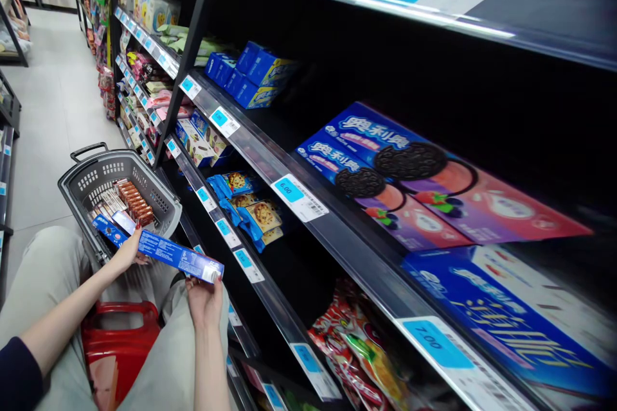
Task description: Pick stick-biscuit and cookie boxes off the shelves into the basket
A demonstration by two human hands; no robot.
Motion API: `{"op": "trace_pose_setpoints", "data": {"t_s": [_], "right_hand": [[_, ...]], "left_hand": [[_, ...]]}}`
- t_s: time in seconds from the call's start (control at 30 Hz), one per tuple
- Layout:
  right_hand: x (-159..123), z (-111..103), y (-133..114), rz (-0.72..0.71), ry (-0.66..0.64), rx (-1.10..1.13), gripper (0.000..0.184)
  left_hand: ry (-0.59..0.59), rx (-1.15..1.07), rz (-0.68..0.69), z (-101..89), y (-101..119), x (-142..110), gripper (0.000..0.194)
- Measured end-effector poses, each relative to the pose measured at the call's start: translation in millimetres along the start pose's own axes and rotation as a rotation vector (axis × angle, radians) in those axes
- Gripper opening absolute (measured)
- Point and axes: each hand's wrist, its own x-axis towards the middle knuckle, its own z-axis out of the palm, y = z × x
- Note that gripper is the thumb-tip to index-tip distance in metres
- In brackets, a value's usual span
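Both my hands hold a long, slim blue cookie box (166, 252) in front of my knees, slanting down to the right. My left hand (129, 250) is closed around its middle. The fingers of my right hand (205, 298) grip its right end from below. A paler end, perhaps of a second box, shows beside my left fingers; I cannot tell if it is separate. Just beyond the box sits a grey shopping basket (166, 196) with a perforated rim. Inside it lie brown-wrapped packs (135, 201) and pale packs (110, 201).
On the right, a black shelf unit (260, 148) with price tags holds purple-pink Oreo boxes (424, 221), blue cookie boxes (255, 74), cookie bags (263, 215) and red snack bags (354, 340). A red stool or basket (123, 327) is between my legs. A grey aisle floor (62, 96) stretches ahead.
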Motion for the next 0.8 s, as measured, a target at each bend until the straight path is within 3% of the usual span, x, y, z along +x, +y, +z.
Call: {"op": "trace_pose_setpoints", "data": {"t_s": [0.47, 0.8], "right_hand": [[-0.4, 1.1, -0.3, -0.054, -0.021, -0.104, 0.041], [-3.8, 7.3, -2.1, -0.181, -0.015, -0.302, 0.045]], "left_hand": [[0.002, -0.025, 0.025, 0.2, -2.3, 0.3, 0.067], [-0.015, -0.081, -0.005, -0.7, 0.8, -0.8, 0.055]]}}
